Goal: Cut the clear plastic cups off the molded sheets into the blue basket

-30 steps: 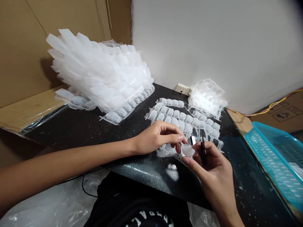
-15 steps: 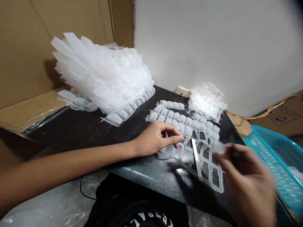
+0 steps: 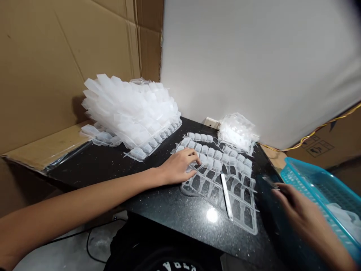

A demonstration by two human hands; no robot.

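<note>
My left hand (image 3: pixel 180 165) rests on the left part of a translucent plastic sheet (image 3: pixel 210 152) of moulded pieces, its fingers curled with a gap between thumb and forefinger. Cut-out frames (image 3: pixel 242 205) make up the sheet's near side, and a flat metallic strip (image 3: pixel 226 196) lies across them. Off the sheet's right side, my right hand (image 3: pixel 300 212) is closed round a small tool with a thin blade (image 3: pixel 270 182); motion blurs it and its exact kind is unclear. No white piece shows in that hand.
A tall pile of white moulded sheets (image 3: pixel 132 109) stands at the back left. Clear plastic scraps (image 3: pixel 237 131) lie by the wall, near a socket (image 3: pixel 211 122). A blue basket (image 3: pixel 316 173) at the right holds white pieces. Cardboard (image 3: pixel 70 45) borders the black table (image 3: pixel 104 165).
The white piece that was at my right hand's fingertips is gone from them. The view has shifted, and the thin blade now shows in front of that hand.
</note>
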